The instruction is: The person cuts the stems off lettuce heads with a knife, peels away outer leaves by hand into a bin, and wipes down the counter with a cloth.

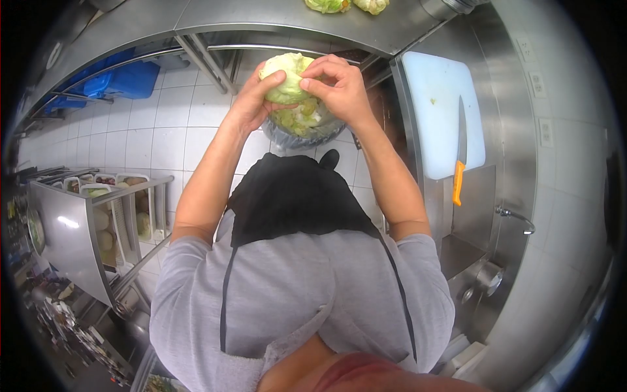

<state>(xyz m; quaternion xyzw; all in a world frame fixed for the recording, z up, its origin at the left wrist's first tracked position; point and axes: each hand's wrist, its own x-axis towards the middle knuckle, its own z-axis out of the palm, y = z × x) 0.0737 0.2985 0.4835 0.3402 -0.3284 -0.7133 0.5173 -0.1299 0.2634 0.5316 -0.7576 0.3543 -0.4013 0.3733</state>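
Observation:
A pale green head of lettuce [285,77] is held up in front of me above a bin [302,138] lined with a grey plastic bag. My left hand [253,98] cups it from the left and below, thumb on its near face. At its right side, my right hand [336,85] has bent fingers and thumb pinching the lettuce's edge; whether a leaf is loose there is hidden. Torn leaves [304,117] lie in the bin just beneath.
On the right, a white cutting board [439,111] bears a knife [461,153] with an orange handle, beside a tap [516,219]. More lettuce [330,5] sits on the steel counter [281,16] ahead. At left stand blue bins [121,81] and a steel unit with food containers [98,189].

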